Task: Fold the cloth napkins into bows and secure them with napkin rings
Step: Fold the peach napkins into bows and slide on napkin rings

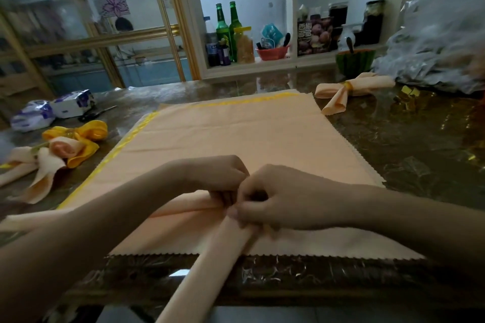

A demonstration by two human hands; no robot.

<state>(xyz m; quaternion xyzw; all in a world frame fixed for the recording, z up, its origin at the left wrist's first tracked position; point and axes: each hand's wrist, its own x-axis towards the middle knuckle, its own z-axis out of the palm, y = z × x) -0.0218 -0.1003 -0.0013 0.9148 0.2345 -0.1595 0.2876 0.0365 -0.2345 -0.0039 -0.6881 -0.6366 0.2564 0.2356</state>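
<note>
A peach napkin folded into a long band [210, 257] crosses itself at the near edge of the table, one tail hanging off the front. My left hand [217, 178] and my right hand [265, 199] meet at the crossing, both with fingers curled and pinching the gathered cloth. No ring shows in my fingers. Under them lies a stack of flat peach napkins [236, 139] with a yellow one showing at its left edge. A finished peach bow [349, 89] with a gold ring lies at the back right. Yellow and peach bows [68, 144] lie at the left.
Gold napkin rings [409, 92] lie at the right on the glossy marble table [406, 139]. Crumpled clear plastic [441, 47] fills the back right, with a green melon-shaped bowl [354, 60] beside it. White packets [52, 110] and scissors [97, 114] sit at the back left. Bottles stand on the shelf behind.
</note>
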